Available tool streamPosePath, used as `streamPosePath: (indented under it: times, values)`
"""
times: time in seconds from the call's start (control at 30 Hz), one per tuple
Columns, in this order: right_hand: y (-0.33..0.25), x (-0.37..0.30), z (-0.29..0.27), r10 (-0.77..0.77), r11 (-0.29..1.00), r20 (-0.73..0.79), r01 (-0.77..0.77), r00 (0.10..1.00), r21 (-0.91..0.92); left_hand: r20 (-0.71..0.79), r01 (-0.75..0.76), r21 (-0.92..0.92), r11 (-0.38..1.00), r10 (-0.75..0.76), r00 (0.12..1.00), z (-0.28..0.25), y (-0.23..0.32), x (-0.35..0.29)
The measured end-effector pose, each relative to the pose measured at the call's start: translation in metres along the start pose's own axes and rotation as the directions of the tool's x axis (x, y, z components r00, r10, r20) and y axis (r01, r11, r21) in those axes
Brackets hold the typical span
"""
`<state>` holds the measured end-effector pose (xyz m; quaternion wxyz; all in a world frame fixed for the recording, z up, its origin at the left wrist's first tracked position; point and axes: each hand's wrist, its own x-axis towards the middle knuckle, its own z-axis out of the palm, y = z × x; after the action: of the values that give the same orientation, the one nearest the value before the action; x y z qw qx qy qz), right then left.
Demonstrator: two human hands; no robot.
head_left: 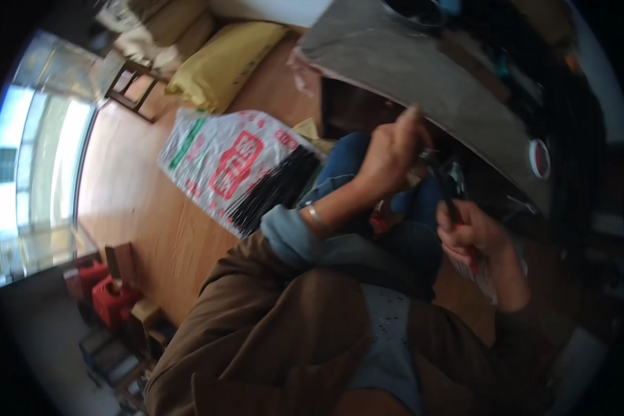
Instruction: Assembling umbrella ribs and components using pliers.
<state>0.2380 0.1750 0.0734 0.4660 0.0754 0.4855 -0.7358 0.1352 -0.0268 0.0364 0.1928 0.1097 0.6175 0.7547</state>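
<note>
I see left hand (394, 149) raised, grip I cannot tell; right hand (471, 232) clamped on red-handled tool (446, 191), long axis slanting up-left toward left hand.

The white sack (218, 156) looks like wrinkled plastic, the bracelet (315, 213) shiny metal.

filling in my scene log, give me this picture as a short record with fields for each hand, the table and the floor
left hand: raised, band at the wrist; blur hides what its grip holds, if anything
right hand: closed around a red-handled tool, dark end toward the left hand
table: grey top, white ring near its edge
floor: black sticks on a white-and-red sack; yellow sack beyond
</note>
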Motion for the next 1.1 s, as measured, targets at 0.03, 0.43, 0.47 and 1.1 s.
streamPosePath:
  times: [0.03, 0.43, 0.47, 1.1]
  values:
    - [-0.006, 0.000, 0.003, -0.145, 0.892, -0.168, 0.056, 0.975, -0.448, -0.058, -0.177, 0.048, 0.983, 0.180, 0.982, -0.001, -0.013, 0.004]
    - [0.010, -0.008, 0.010, -0.098, 0.994, -0.041, 0.100, 0.994, 0.039, 0.056, -0.008, 0.018, 1.000, 0.007, 0.998, 0.012, 0.001, 0.004]
    - [0.006, -0.008, 0.012, -0.102, 0.994, -0.040, 0.104, 0.994, 0.043, 0.051, 0.009, 0.011, 1.000, -0.010, 0.999, 0.011, 0.001, 0.007]
    - [-0.001, -0.006, 0.027, -0.117, 0.983, -0.248, 0.077, 0.962, -0.164, 0.145, 0.146, -0.004, 0.989, -0.144, 0.979, 0.007, 0.004, 0.012]
